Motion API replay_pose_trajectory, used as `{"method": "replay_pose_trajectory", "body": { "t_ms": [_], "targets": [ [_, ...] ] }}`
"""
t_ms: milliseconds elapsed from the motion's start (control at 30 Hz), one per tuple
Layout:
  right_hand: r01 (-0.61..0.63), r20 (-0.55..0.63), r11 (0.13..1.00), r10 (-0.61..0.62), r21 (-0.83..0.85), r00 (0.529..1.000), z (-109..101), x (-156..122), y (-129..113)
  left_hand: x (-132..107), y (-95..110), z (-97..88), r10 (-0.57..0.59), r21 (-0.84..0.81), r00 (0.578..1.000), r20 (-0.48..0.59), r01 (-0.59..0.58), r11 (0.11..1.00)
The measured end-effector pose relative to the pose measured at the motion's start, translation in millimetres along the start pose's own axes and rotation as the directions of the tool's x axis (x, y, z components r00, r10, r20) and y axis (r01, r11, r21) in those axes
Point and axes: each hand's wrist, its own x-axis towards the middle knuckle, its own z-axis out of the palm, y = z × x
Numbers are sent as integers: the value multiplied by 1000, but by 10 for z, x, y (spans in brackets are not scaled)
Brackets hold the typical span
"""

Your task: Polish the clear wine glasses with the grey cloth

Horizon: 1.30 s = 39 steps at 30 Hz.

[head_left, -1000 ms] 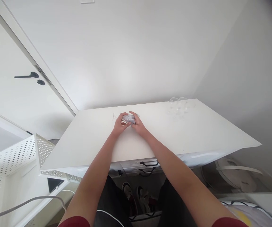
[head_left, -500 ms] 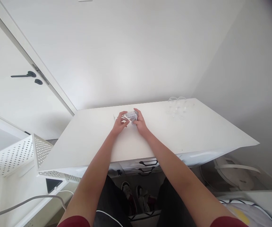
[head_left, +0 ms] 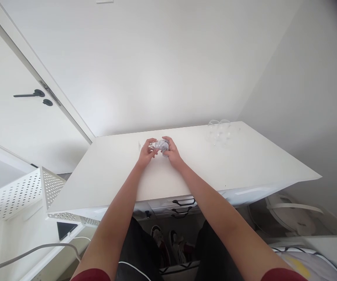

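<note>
Above the middle of the white cabinet top, a clear stemmed glass [head_left: 152, 146] is held sideways, its foot pointing left. My left hand [head_left: 147, 153] is closed round the glass near its stem and the lower bowl. At the mouth end, my right hand [head_left: 172, 152] grips a pale grey cloth [head_left: 164, 147], bunched against and partly inside the bowl. How deep the cloth reaches is hard to make out. Further right, two clear stemmed glasses [head_left: 219, 130] stand near the back edge, faint against the white.
The white cabinet top [head_left: 107, 171] backs onto a white wall and has black drawer handles [head_left: 181, 212] in front. A perforated white rack [head_left: 19, 195] stands left, below a door handle [head_left: 29, 94]. A grey cable [head_left: 39, 246] runs at lower left.
The glass has shifted slightly left and turned level in my hands. The cloth at the bowl has changed shape as my right fingers moved over it.
</note>
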Motion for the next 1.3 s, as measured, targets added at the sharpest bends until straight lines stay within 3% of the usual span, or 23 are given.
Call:
{"method": "replay_pose_trajectory", "body": {
  "t_ms": [100, 267, 433, 567, 700, 767, 833, 900, 967, 1033, 1133, 1200, 1300],
  "targets": [
    [47, -29, 998, -49, -47, 998, -6, -9, 23, 10, -17, 9, -4, 1, 1000, 7, 4, 1000],
    [64, 63, 968, -50, -244, 997, -5, -19, 49, -6, -24, -5, -21, -4, 997, 71, 21, 1000],
    [30, 86, 994, -21, -105, 996, 10, -8, -1, -5, -34, -1, -24, -2, 995, 95, 25, 1000],
    [53, -95, 998, -54, -21, 994, -39, 27, 14, 28, -49, 41, -19, -49, 993, 119, 25, 999],
    [89, -297, 996, -85, 3, 951, -119, 72, 51, 31, -20, 62, -29, -68, 990, 140, 39, 997],
    [96, -375, 995, -82, 20, 924, -143, 86, 56, 25, -2, 46, -22, -100, 996, 91, 31, 995],
    [89, -418, 995, -64, 39, 906, -153, 88, 49, 26, 4, 10, -16, -156, 999, -46, 9, 988],
    [75, -424, 996, -44, 57, 905, -149, 81, 35, 38, -5, -36, -45, -233, 974, -224, -9, 972],
    [60, -382, 996, -31, 64, 924, -136, 72, 17, 57, -21, -73, -127, -325, 940, -316, 19, 946],
    [56, -309, 996, -32, 70, 951, -121, 67, 2, 73, -29, -85, -232, -388, 940, -250, 122, 913],
    [74, -239, 991, -45, 113, 970, -117, 73, -8, 71, -7, -61, -348, -328, 937, 34, 339, 882],
    [89, -248, 986, -52, 140, 967, -130, 80, -6, 53, 32, -39, -393, -236, 891, 226, 441, 866],
    [106, -263, 985, -69, 133, 962, -147, 77, -1, 21, 101, -24, -418, -156, 827, 376, 501, 851]
  ]
}}
